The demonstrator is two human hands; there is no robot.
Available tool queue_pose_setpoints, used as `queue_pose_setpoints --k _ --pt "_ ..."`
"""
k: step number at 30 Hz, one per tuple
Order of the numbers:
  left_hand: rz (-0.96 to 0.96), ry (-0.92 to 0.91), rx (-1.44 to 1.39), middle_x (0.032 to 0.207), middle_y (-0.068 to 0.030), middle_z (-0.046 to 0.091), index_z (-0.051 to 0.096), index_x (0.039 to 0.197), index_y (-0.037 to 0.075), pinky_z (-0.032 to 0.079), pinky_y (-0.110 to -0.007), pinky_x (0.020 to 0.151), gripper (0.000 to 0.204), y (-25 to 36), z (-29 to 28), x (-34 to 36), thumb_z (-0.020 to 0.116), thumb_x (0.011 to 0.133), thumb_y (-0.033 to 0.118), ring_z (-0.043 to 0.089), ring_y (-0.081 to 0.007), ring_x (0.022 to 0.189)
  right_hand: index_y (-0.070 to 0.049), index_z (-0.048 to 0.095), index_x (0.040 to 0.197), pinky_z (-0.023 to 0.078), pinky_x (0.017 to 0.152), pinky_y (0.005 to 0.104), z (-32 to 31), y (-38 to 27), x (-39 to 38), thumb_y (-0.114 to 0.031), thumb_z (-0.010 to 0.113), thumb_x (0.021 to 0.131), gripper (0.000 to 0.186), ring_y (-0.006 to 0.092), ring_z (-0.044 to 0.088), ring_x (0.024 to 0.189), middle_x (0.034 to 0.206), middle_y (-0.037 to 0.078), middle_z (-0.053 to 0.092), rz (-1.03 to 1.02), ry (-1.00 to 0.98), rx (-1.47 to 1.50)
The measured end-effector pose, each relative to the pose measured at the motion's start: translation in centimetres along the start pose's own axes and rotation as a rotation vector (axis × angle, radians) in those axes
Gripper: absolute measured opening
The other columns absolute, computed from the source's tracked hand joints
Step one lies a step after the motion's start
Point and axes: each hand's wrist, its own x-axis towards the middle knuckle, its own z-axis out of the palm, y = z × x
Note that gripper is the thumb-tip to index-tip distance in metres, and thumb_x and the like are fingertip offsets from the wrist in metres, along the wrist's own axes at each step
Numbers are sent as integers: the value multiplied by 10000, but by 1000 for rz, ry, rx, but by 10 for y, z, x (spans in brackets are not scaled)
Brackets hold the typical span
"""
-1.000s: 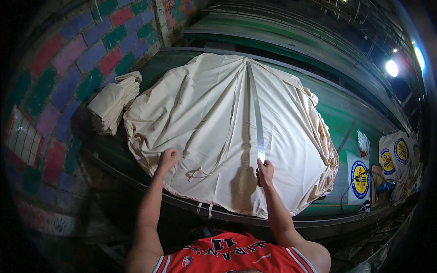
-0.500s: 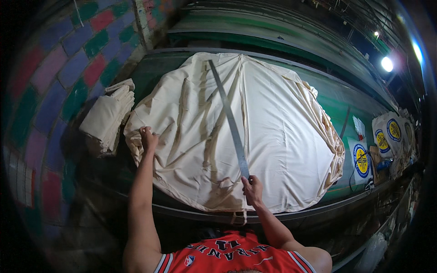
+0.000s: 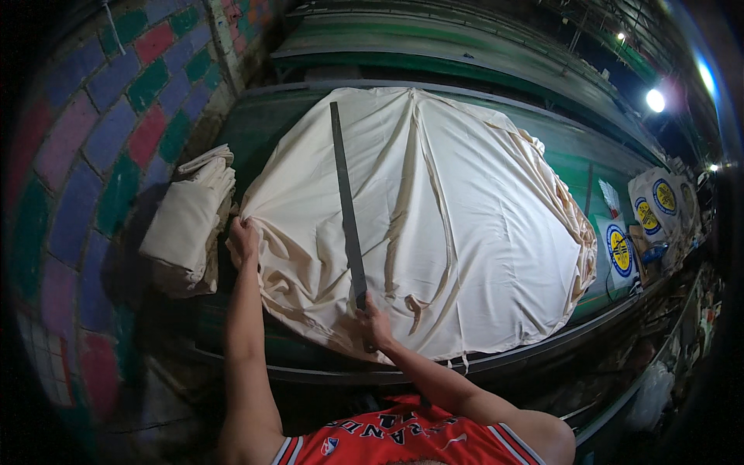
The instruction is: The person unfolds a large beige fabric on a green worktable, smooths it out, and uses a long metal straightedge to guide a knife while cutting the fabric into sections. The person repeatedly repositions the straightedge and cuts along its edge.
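Note:
A large cream cloth [image 3: 496, 225] lies spread over the table, creased, with a raised seam running from its far edge toward me. My left hand [image 3: 245, 237] is closed on the cloth's left edge, and folds bunch up beside it. In my right hand [image 3: 375, 325] is the near end of a long flat metal ruler [image 3: 346, 205]. The ruler lies across the left half of the cloth, its far end near the cloth's far edge. A small loop of cloth tape [image 3: 416, 308] shows to the right of my right hand.
A stack of folded cream cloth [image 3: 183, 225] sits at the left, by a painted block wall [image 3: 116, 132]. Right of the cloth, a printed sheet with a blue and yellow emblem [image 3: 619, 249] lies on the green table [image 3: 577, 182]. Printed bags [image 3: 665, 198] stand beyond it.
My right hand has carried the ruler to the left and turned it more upright in view. My left hand now grips the cloth's edge, and the cloth's left side is gathered differently.

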Motion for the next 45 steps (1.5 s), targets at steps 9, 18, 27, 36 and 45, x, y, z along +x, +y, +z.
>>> queue_pose_setpoints --k 9,18,27,36,45 --pt "-2 195 -373 1089 -198 697 636 1178 6 512 -450 869 390 31 -12 18 565 967 325 665 -367 1017 -66 393 1505 512 830 439 53 -71 60 -275 622 925 658 435 680 965 1021 337 662 -51 34 162" --pt "234 220 46 1338 -280 447 413 1381 -25 407 -479 1053 603 -45 15 -33 669 848 96 508 -416 1189 -5 510 1297 540 593 334 -29 -56 54 -158 566 980 357 186 656 673 845 93 668 99 -133 552" --pt "-99 -185 165 1374 -314 472 340 1431 -38 411 -494 1055 740 -41 -31 -150 715 835 189 496 -452 1270 36 532 999 499 499 311 -79 -35 3 -137 503 1025 177 153 617 567 787 98 648 197 -23 414" --pt "-165 -253 241 1271 -312 586 367 1433 -19 465 -474 1011 685 -96 -96 -183 653 827 121 577 -458 1188 16 492 1076 504 477 333 -41 -21 12 -134 523 1019 164 161 610 563 751 93 611 185 -48 621" --pt "-108 -292 659 1216 -258 588 443 1327 -36 471 -489 982 551 -77 -161 -246 635 821 67 574 -426 1159 47 542 1130 550 617 383 3 -1 37 -189 553 991 274 243 698 701 835 167 691 -14 10 186"
